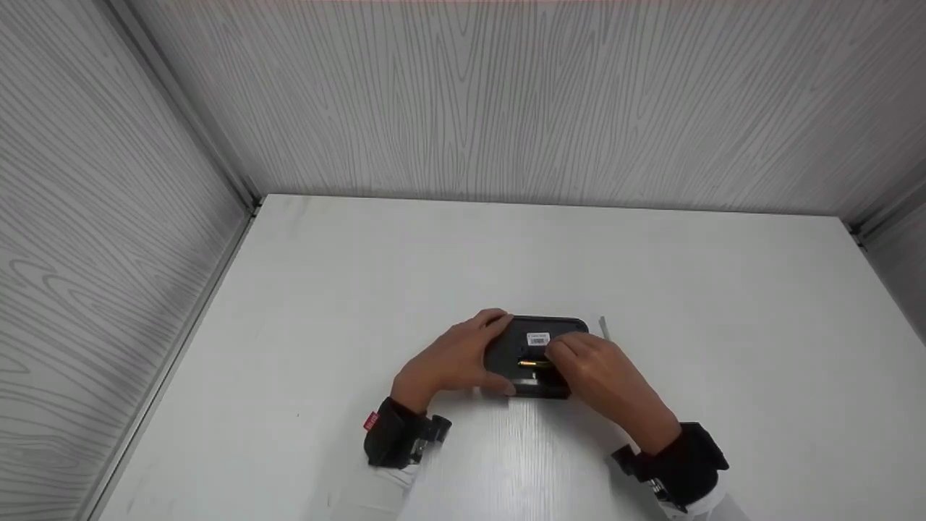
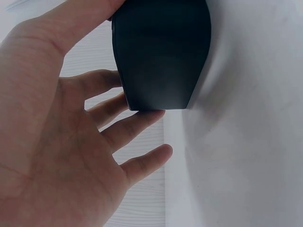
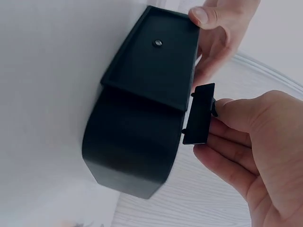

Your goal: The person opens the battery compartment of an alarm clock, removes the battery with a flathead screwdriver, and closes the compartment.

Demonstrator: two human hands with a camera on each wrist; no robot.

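Note:
A black plastic device (image 1: 504,356) sits on the table, its side with a white label (image 1: 538,338) facing up in the head view. A gold-coloured battery (image 1: 534,364) shows in an opening below the label. My left hand (image 1: 457,358) grips the device's left end between thumb and fingers; in the left wrist view the little finger stands off its dark casing (image 2: 161,56). Between thumb and fingers, my right hand (image 3: 267,137) pinches a small black battery cover (image 3: 199,116) with little tabs along one edge. The cover is close beside the device. In the head view, the right fingers hide the cover.
Just right of the device, a thin grey strip (image 1: 605,328) lies on the white table (image 1: 362,268). Grey wood-grain panels (image 1: 463,101) stand at the back and along both sides. Each wrist wears a black strap (image 1: 396,434).

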